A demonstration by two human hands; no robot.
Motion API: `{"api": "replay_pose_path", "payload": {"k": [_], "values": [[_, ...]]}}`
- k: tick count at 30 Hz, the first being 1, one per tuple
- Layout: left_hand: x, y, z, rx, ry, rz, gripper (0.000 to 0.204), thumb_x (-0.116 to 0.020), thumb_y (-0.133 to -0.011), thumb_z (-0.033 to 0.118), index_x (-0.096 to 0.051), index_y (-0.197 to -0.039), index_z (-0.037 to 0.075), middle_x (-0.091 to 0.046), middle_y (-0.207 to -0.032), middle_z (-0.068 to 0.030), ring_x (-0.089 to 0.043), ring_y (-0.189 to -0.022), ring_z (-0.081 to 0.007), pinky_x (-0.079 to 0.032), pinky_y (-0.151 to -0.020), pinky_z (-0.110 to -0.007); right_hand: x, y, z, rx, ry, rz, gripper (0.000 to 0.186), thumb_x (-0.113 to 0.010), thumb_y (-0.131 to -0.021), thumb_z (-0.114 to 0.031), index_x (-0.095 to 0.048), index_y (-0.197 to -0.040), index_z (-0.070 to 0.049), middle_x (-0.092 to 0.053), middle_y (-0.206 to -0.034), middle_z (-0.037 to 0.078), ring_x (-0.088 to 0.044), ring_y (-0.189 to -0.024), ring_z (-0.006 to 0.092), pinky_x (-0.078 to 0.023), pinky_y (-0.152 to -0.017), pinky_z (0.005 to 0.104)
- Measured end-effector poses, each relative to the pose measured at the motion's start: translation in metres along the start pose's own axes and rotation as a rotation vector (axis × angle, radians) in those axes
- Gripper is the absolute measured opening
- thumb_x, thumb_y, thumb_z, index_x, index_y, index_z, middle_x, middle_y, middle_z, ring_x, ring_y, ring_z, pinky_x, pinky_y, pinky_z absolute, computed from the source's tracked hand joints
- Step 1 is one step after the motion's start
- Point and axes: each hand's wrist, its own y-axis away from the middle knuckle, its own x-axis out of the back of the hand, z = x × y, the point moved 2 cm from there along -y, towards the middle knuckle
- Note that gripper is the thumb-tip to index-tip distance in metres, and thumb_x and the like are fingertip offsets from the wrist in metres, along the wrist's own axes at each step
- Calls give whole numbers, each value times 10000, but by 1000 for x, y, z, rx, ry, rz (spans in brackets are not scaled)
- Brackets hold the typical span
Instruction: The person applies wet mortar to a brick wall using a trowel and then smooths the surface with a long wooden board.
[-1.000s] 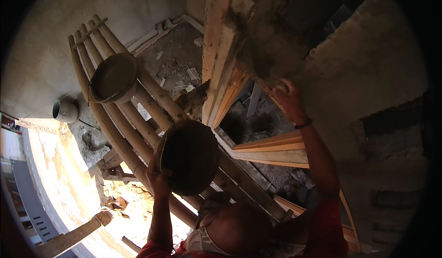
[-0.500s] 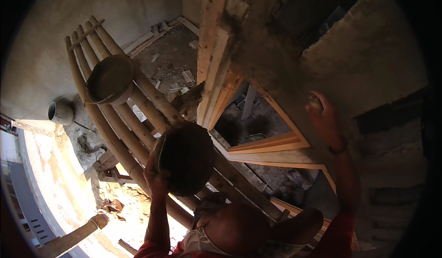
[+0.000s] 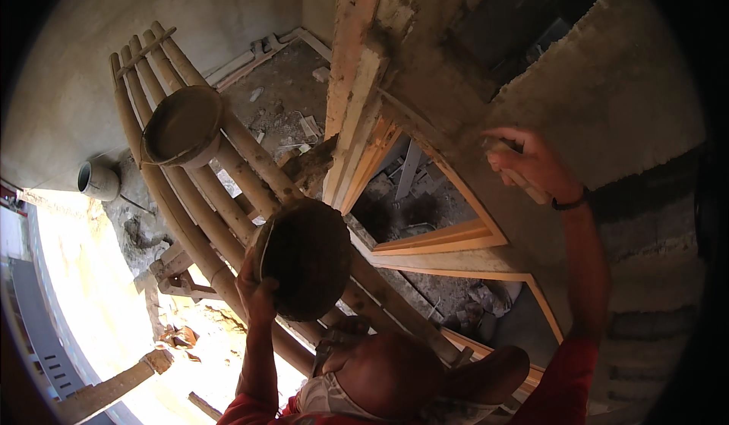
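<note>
My left hand (image 3: 257, 288) is closed on the rim of a dark, mortar-crusted bucket (image 3: 311, 269), which is tilted over the bamboo poles; its inside is too dark to make out. Up at the wall on the right, my right hand (image 3: 535, 165) grips a trowel by its pale handle (image 3: 528, 187). The blade lies in shadow along the grey plastered wall face (image 3: 471, 133), above the corner of a wooden window frame (image 3: 486, 235). A second bucket (image 3: 184, 125), with grey mortar in it, stands on the bamboo platform (image 3: 220, 228) farther off.
A wooden post edge (image 3: 353, 91) rises beside the opening. A grey pail (image 3: 99, 181) lies tipped on the ground at left. Rubble and scraps cover the floor (image 3: 277, 99) below. At lower left a timber beam (image 3: 114, 387) juts in over sunlit ground.
My right hand has turned and shifted slightly up and left along the wall, so the tool's handle now shows. The left hand and its bucket have barely moved.
</note>
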Motion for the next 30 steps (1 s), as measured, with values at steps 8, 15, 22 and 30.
{"api": "replay_pose_path", "payload": {"k": [8, 15, 22, 30], "values": [[8, -2, -6, 48, -88, 41, 735, -538, -576, 59, -519, -1297, -83, -634, -1151, -134, -604, -1045, -197, -460, -956, -294, 22, 8, 30, 8, -50, 426, 442, -632, -881, -167, -551, -1269, 30, -575, -753, 17, -532, -566, 64, -439, -513, 236], [8, -8, -7, 59, -55, -9, 762, -541, -555, 67, -513, -1301, -88, -630, -1158, -140, -588, -1081, -206, -438, -986, -303, -62, 12, 96, 67, 95, 253, 398, -665, -826, -142, -587, -1174, 35, -636, -836, 67, -597, -739, 164, -493, -705, 330], [5, -8, -3, 75, -57, -11, 769, -553, -553, 73, -510, -1303, -89, -633, -1161, -137, -593, -1074, -206, -436, -990, -303, -121, -14, 122, -72, 2, 170, 443, -651, -822, -183, -562, -1182, 59, -653, -866, 155, -649, -784, 240, -504, -714, 363], [6, -8, -5, 68, -59, 21, 770, -562, -555, 80, -513, -1306, -85, -638, -1147, -130, -603, -1057, -200, -448, -983, -310, -131, -26, 122, 78, 184, 442, 449, -632, -834, -140, -535, -1217, 73, -656, -1000, 195, -642, -934, 264, -498, -829, 382]]}}
